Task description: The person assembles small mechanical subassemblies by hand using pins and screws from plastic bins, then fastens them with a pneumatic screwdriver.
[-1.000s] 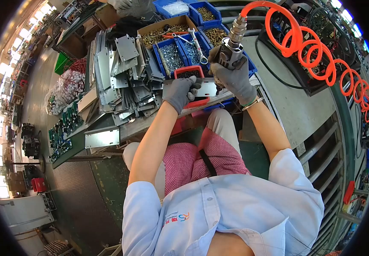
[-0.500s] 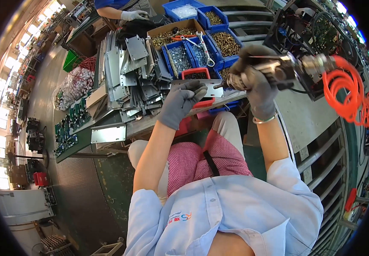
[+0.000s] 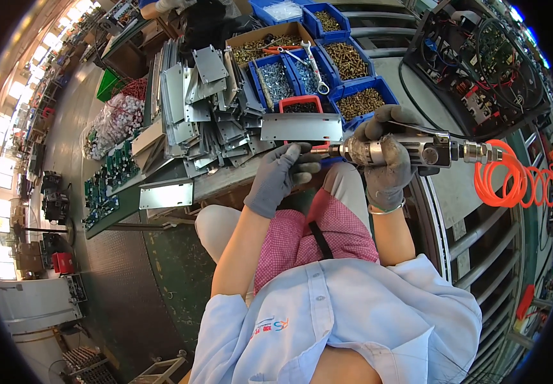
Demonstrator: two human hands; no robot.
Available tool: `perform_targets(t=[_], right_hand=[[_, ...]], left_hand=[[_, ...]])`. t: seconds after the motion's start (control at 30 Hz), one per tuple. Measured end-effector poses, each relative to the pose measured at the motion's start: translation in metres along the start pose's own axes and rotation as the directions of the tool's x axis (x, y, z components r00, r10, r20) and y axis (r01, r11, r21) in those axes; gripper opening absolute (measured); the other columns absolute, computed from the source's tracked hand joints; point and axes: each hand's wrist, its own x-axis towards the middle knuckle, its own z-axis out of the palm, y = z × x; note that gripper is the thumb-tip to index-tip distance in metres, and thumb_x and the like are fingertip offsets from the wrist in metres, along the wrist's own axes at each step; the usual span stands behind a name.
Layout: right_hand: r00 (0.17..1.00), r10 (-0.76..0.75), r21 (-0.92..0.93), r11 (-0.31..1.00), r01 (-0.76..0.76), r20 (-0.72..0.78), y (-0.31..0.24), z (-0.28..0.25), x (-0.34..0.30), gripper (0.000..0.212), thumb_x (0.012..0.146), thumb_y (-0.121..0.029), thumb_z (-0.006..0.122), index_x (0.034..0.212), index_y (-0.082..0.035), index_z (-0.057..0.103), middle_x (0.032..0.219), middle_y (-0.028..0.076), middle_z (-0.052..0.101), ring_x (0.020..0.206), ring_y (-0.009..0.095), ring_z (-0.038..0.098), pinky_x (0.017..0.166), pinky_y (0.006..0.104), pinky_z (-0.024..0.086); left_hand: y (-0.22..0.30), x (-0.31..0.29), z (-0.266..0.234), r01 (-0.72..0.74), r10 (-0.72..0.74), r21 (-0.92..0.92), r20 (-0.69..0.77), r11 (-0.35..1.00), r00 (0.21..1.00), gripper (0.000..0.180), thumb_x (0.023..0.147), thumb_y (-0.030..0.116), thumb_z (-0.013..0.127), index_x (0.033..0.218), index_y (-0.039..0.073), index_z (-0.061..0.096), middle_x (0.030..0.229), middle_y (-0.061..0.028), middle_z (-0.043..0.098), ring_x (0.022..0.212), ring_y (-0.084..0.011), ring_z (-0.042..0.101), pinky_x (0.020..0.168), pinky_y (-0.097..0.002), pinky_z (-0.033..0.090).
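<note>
My right hand (image 3: 388,160), in a grey work glove, is wrapped round a metal pneumatic screwdriver (image 3: 427,152). The tool lies almost level, its bit pointing left and an orange coiled hose (image 3: 507,185) running from its rear end. My left hand (image 3: 283,173), also gloved, has its fingers curled in at the tip of the bit; what is pinched there, if anything, is hidden. Just beyond both hands a flat metal plate (image 3: 302,128) with small holes rests at the bench edge, in front of a red-rimmed container (image 3: 300,102).
Stacked metal plates (image 3: 209,109) crowd the bench on the left. Blue bins (image 3: 363,102) of brass fasteners and screws stand behind, with a wrench (image 3: 315,70) across them. An open black chassis (image 3: 481,70) sits at right. A co-worker's gloved hand (image 3: 173,5) shows at top.
The screwdriver has come down and levelled out, its body swinging into clear view. My left hand has moved off the plate, right and nearer me, to the bit's tip.
</note>
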Motion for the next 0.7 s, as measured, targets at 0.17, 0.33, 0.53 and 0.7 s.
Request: perform_targets(t=[0.17,0.33,0.53,0.7], right_hand=[[0.996,0.066,0.028,0.998,-0.065,-0.067,0.001,0.001,-0.005,0.035,0.078,0.004,0.051,0.112,-0.003,0.053,0.102,0.01,0.06,0.085,0.015,0.063,0.075,0.0367,0.055],[0.993,0.041,-0.113,0.992,-0.054,-0.115,0.001,0.005,-0.006,0.036,0.077,-0.011,0.054,0.113,-0.003,0.052,0.092,0.011,0.057,0.075,0.019,0.056,0.065,0.0357,0.052],[0.998,0.058,0.033,0.998,-0.057,-0.036,0.001,-0.001,-0.004,0.034,0.077,0.004,0.05,0.11,-0.003,0.053,0.098,0.01,0.061,0.077,0.016,0.063,0.069,0.0359,0.056],[0.99,0.112,0.094,0.99,-0.104,-0.082,0.001,0.001,-0.007,0.036,0.078,0.002,0.045,0.113,-0.004,0.051,0.097,0.01,0.061,0.077,0.015,0.062,0.071,0.0363,0.055]], left_hand=[[-0.002,0.0,-0.01,-0.036,0.038,-0.055,0.046,0.998,0.998,0.037,0.092,0.023,0.056,0.117,-0.003,0.05,0.088,-0.0132,0.062,0.064,-0.0137,0.061,0.047,-0.0189,0.049],[-0.001,-0.003,-0.022,-0.017,0.028,-0.07,0.159,0.997,0.987,0.032,0.092,0.016,0.055,0.115,-0.005,0.053,0.095,-0.0138,0.062,0.071,-0.013,0.061,0.053,-0.0189,0.05],[-0.002,-0.004,-0.009,-0.047,0.05,-0.065,0.046,0.997,0.998,0.035,0.092,0.013,0.055,0.123,-0.003,0.052,0.092,-0.0107,0.063,0.072,-0.0132,0.061,0.054,-0.0202,0.052],[-0.002,-0.004,-0.013,-0.017,0.021,-0.043,0.089,0.999,0.996,0.027,0.091,0.017,0.057,0.11,-0.003,0.057,0.09,-0.0104,0.063,0.069,-0.0111,0.06,0.051,-0.0186,0.05]])
